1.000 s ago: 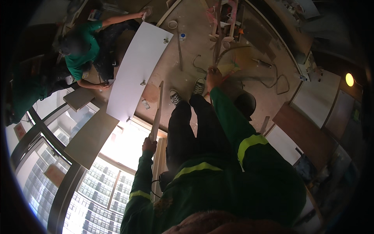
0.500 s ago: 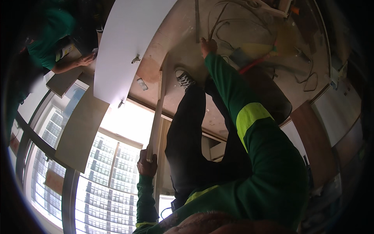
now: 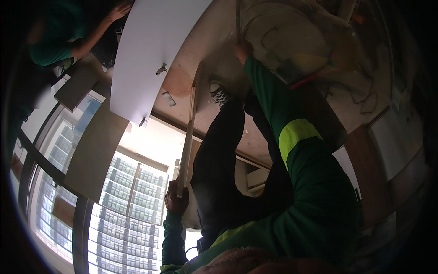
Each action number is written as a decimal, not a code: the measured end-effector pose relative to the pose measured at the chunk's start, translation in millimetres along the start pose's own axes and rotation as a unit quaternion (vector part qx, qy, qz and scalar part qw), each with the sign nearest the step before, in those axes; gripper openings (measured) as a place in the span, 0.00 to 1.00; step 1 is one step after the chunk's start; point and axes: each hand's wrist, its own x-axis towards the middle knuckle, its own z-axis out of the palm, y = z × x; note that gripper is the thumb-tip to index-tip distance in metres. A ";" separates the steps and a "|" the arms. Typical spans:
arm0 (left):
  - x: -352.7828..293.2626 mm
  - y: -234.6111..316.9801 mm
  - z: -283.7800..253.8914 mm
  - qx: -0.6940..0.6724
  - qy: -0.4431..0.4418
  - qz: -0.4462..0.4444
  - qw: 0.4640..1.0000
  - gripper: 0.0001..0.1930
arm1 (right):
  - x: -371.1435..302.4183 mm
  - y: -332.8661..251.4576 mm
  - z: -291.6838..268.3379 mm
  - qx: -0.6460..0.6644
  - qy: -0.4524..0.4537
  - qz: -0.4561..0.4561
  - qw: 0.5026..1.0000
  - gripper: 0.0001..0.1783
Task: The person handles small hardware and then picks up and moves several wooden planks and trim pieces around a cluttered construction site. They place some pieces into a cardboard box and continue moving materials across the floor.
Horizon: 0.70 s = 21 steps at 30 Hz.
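In the head view, I saw the person's bare left hand (image 3: pixel 177 198) low and left of centre, its fingers curled around the near end of a long, narrow, pale wooden board (image 3: pixel 185 155). That board stretched up and away beside the dark-trousered legs (image 3: pixel 219 153). The bare right hand (image 3: pixel 244 51) reached out near the top, at the near end of a thin, dark, straight strip (image 3: pixel 238 20); blur and shadow kept me from telling how far its fingers closed. Left of the board I made out a large, smooth white panel (image 3: pixel 150 50) with metal hinges (image 3: pixel 161 69), and a co-worker's hand (image 3: pixel 121 10) by its far left edge.
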 end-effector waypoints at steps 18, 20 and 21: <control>-7.8 27.1 -20.3 0.089 -0.107 -0.096 0.986 0.26 | -468.7 -115.2 -268.5 0.002 -0.090 -0.083 0.993 0.22; -2.1 43.7 -42.6 0.118 -0.136 -0.101 0.978 0.27 | -526.1 -134.6 -324.0 0.037 -0.116 -0.059 0.991 0.22; -2.0 48.6 -51.9 0.143 -0.135 -0.077 0.977 0.27 | -548.0 -138.1 -346.8 0.052 -0.132 -0.052 0.989 0.22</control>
